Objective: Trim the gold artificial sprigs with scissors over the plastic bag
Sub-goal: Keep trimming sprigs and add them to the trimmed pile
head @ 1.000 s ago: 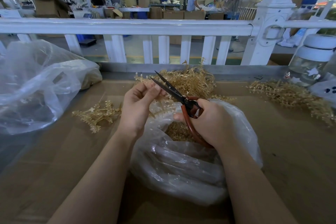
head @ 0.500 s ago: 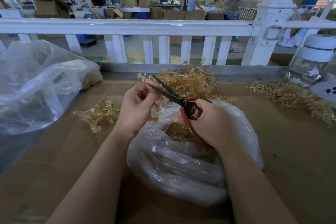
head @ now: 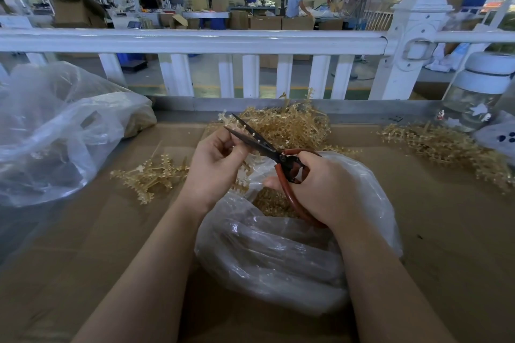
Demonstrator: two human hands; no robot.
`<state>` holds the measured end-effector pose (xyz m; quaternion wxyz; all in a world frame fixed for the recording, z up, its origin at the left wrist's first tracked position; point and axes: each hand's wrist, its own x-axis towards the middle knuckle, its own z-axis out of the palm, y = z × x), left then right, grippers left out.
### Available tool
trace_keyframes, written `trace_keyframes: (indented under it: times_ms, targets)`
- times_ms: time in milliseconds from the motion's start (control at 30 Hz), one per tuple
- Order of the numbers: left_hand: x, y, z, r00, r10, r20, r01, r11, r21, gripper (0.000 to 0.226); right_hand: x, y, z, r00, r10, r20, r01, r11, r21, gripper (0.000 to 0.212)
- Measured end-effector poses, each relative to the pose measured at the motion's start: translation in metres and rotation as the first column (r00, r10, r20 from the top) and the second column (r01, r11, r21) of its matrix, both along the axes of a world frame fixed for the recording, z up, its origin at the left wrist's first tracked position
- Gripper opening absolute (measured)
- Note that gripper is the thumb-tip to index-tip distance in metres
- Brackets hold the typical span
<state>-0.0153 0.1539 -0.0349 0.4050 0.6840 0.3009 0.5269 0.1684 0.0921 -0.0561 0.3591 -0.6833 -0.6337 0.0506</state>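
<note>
Sprig [head: 226,119] between open scissors [head: 259,142]

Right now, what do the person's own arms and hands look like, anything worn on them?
Both forearms come in bare from the bottom edge, with no sleeves in view. The left hand and right hand wear no gloves. No watch, bracelet or ring shows on either wrist or on the fingers that can be seen. Fingernails look short and unpainted where visible.

White railing [head: 195,40] behind bench; glass jar [head: 478,92] far right; worker [head: 296,0] in bkgd.
</note>
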Motion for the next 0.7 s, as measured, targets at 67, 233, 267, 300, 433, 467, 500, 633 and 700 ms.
trace_keyframes:
  times_ms: [67,233,267,300,433,467,500,633,700]
  targets:
    - [-0.0005,0.0000,-0.0007,1.000,-0.011,0.009,0.012,1.000,-0.004,0.010,-0.0006,-0.0001,0.0001,1.000,0.004,-0.003,-0.004,1.000,-0.012,0.060]
    - [-0.0009,0.0002,-0.0004,0.999,-0.032,0.027,0.032,0.999,-0.017,0.016,0.0004,0.0005,0.0003,1.000,0.005,-0.016,-0.006,0.999,-0.051,0.058]
    - [-0.0008,0.0003,-0.0005,0.999,-0.026,0.025,0.027,0.999,-0.018,0.016,0.0005,0.0003,0.0004,1.000,0.006,-0.011,-0.006,0.999,-0.051,0.059]
    - [-0.0006,0.0003,-0.0010,1.000,-0.018,0.019,0.018,1.000,-0.022,0.014,0.0002,0.0004,0.0004,1.000,0.004,-0.006,-0.005,0.999,-0.049,0.059]
    - [0.0009,-0.0010,-0.0020,0.999,0.012,-0.030,-0.013,0.999,-0.044,0.009,-0.0001,0.0001,0.0005,1.000,-0.010,0.001,0.010,0.999,-0.046,0.057]
    - [0.0010,-0.0011,-0.0021,0.999,0.007,-0.035,-0.009,0.999,-0.046,0.009,-0.0002,0.0001,0.0005,1.000,-0.010,-0.001,0.010,0.999,-0.046,0.058]
    - [0.0009,-0.0012,-0.0020,0.999,0.001,-0.038,-0.003,0.999,-0.045,0.009,-0.0002,0.0002,0.0003,1.000,-0.009,-0.003,0.009,0.999,-0.043,0.059]
    - [0.0003,-0.0010,-0.0021,0.999,-0.011,-0.047,0.010,1.000,-0.026,0.009,-0.0010,0.0000,0.0001,1.000,-0.001,-0.023,0.001,1.000,-0.023,0.061]
    - [0.0007,-0.0006,-0.0033,0.999,-0.017,-0.049,0.016,0.999,-0.029,0.009,-0.0008,-0.0002,0.0000,1.000,0.000,-0.027,-0.001,1.000,-0.019,0.062]
